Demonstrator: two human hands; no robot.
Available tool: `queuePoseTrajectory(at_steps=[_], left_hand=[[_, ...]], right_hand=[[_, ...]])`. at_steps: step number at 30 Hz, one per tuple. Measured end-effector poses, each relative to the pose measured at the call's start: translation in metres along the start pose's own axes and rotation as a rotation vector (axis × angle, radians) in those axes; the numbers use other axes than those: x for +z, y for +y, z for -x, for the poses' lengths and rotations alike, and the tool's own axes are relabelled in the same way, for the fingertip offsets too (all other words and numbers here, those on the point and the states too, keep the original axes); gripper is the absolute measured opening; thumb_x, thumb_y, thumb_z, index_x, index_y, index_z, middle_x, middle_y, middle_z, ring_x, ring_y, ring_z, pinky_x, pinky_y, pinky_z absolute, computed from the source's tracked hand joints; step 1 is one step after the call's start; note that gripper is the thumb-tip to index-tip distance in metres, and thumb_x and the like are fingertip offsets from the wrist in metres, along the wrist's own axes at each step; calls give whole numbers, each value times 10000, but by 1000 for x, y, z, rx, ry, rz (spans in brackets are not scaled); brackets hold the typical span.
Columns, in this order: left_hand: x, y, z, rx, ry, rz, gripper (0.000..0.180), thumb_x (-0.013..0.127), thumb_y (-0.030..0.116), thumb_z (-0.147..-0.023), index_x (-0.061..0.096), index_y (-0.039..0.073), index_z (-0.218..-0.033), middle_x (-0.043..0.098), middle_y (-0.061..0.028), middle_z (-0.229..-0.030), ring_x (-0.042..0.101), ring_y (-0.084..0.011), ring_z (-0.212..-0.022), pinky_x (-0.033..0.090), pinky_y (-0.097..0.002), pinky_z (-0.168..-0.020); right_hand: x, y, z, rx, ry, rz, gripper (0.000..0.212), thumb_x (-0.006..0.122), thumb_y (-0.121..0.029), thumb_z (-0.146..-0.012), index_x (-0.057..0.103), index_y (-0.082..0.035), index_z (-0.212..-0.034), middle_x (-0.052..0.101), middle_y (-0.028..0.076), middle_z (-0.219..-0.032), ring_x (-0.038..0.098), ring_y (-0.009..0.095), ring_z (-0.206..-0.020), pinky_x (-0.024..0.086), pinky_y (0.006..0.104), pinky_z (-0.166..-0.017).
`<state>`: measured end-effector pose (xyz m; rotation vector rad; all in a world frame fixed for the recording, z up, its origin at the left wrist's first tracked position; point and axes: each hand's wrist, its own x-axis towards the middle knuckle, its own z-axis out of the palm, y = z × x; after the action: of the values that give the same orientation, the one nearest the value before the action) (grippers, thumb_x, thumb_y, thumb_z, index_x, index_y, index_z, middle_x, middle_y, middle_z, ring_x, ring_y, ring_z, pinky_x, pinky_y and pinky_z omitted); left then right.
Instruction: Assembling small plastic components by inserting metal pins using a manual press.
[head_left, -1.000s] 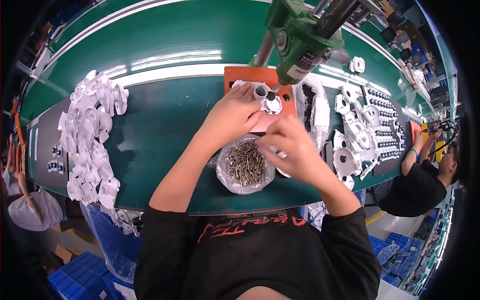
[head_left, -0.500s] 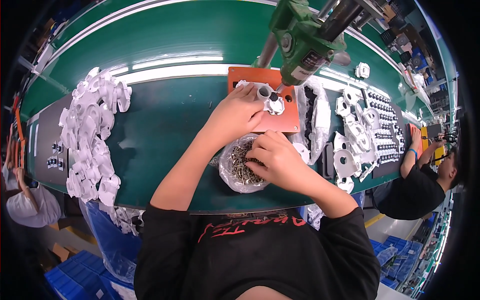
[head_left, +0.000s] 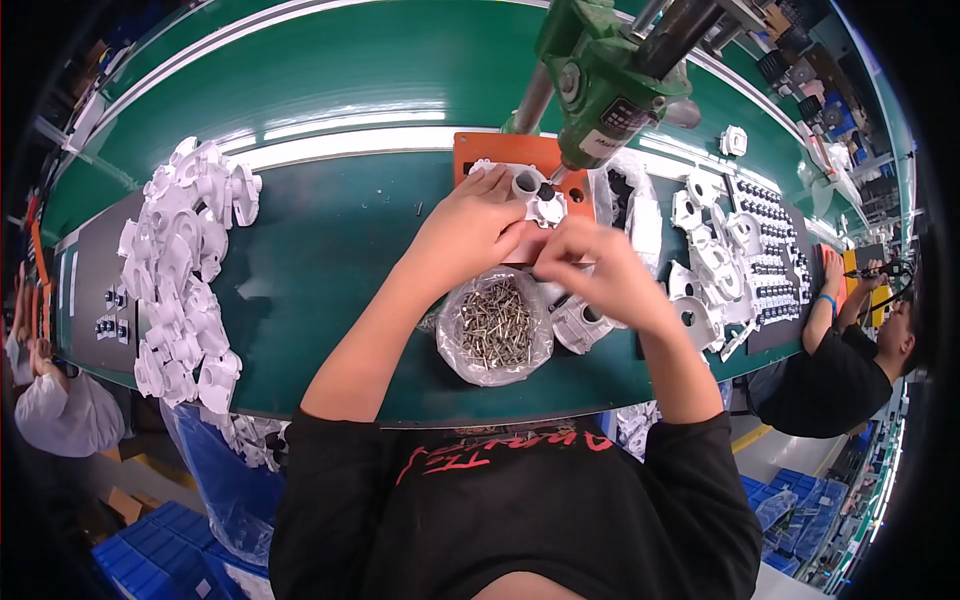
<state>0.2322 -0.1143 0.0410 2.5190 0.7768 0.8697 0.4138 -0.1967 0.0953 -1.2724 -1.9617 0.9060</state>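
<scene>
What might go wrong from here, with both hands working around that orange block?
1. The left hand rests on the white part, close to the tip of the green machine; it could get pinched if the tip came down.
2. The open bag of screws sits near the right hand; a knock might spill some.

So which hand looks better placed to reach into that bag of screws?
Probably the right hand: it hovers close to the plastic bag, though whether it holds anything is unclear. The left hand rests on a white part on the orange plate.
</scene>
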Motion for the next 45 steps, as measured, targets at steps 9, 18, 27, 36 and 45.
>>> queuePoseTrajectory(at_steps=[9, 18, 27, 36, 45], left_hand=[[-1, 4, -3, 8, -10, -10, 161, 574, 142, -809, 609, -4, -865, 590, -237, -1127, 494, -351, -1188, 355, -444, -1053], [-1, 2, -2, 27, 12, -6, 163, 585, 147, -801, 609, -5, -855, 590, -235, -1124, 499, -355, -1180, 363, -446, -1044], [-2, 2, -2, 32, 23, -9, 163, 585, 143, -799, 610, -8, -855, 598, -238, -1105, 513, -364, -1159, 369, -449, -1039], [1, 0, -1, 24, 16, -27, 170, 580, 149, -800, 613, -6, -860, 596, -242, -1109, 508, -363, -1165, 362, -451, -1043], [1, 2, -3, 20, -4, 9, 178, 580, 166, -809, 618, -4, -848, 591, -236, -1122, 500, -368, -1173, 359, -458, -1042]], right_hand=[[-30, 39, -22, 192, 255, 272, 166, 635, -107, -823, 653, 36, -906, 597, 89, -860, 536, 169, -742, 434, 275, -688], [-27, 43, -41, 207, 217, 295, 205, 654, -117, -756, 678, 36, -891, 626, 194, -838, 610, 306, -778, 478, 377, -733], [-21, 51, -49, 255, 177, 135, 138, 653, -50, -790, 632, 28, -900, 640, 52, -748, 552, 110, -672, 451, 268, -647], [-18, 54, -47, 225, 223, 199, 245, 705, -126, -748, 621, 47, -900, 607, 137, -829, 584, 234, -683, 471, 328, -654], [-92, 107, -37, 254, 617, 72, 170, 604, -141, -849, 624, -25, -972, 617, 34, -844, 526, 97, -737, 449, 268, -687]])
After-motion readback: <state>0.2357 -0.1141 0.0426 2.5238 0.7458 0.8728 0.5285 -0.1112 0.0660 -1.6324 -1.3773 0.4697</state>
